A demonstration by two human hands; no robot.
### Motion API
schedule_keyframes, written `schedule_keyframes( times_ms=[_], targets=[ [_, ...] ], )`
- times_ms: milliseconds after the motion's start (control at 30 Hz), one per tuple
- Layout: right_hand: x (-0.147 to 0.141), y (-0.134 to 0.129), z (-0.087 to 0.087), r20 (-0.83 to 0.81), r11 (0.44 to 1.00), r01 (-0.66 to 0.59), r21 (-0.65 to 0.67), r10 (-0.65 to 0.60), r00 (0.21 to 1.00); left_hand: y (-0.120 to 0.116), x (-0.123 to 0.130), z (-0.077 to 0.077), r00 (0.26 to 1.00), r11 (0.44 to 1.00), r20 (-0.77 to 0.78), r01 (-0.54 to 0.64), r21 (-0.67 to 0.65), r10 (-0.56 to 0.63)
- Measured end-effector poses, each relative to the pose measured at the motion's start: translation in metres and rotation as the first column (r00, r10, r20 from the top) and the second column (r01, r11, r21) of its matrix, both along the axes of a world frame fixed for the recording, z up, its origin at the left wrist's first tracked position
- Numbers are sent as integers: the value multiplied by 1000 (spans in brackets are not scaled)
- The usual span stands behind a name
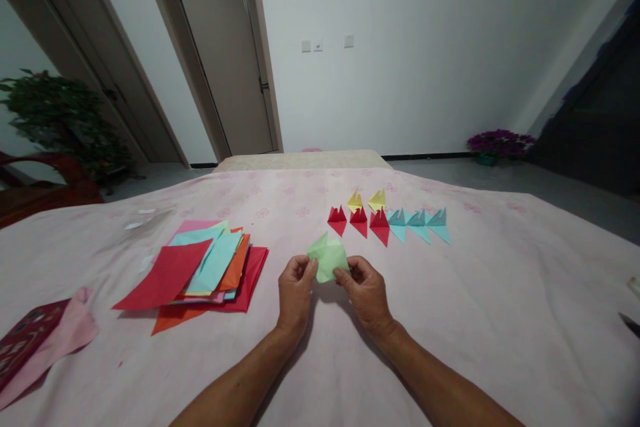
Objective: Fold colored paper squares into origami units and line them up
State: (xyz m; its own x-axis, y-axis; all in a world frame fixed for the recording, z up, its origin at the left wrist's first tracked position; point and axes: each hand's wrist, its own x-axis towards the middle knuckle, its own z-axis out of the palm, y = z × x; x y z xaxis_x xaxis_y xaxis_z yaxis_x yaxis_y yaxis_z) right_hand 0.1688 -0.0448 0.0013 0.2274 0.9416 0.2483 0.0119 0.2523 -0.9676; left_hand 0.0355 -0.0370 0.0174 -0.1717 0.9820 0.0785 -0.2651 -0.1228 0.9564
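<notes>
A light green folded paper, with a pointed flap at its upper left, is held up between both hands over the cloth-covered table. My left hand pinches its left edge between thumb and fingers. At its lower right edge my right hand pinches it the same way. Beyond the hands stand folded paper shapes: red ones, light blue ones and two yellow ones.
A loose pile of coloured sheets, with a red sheet on top, lies to the left. Further left are a dark red packet and pink paper. A dark pointed object lies at the right edge of the pink tablecloth.
</notes>
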Motion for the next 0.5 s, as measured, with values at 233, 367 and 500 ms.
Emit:
schedule_keyframes(
  times_ms=[233,367,500],
  targets=[
    [1,-8,9,-173,992,-60,107,78,982,10,-5,-10,931,984,353,145,-108,-99],
    [2,-8,6,-141,982,-173,79,183,973,10,-7,-8,865,959,489,224,-172,-114],
    [0,-6,9,-218,963,-268,35,269,938,3,-6,3,722,846,668,460,-269,-180]
  ],
)
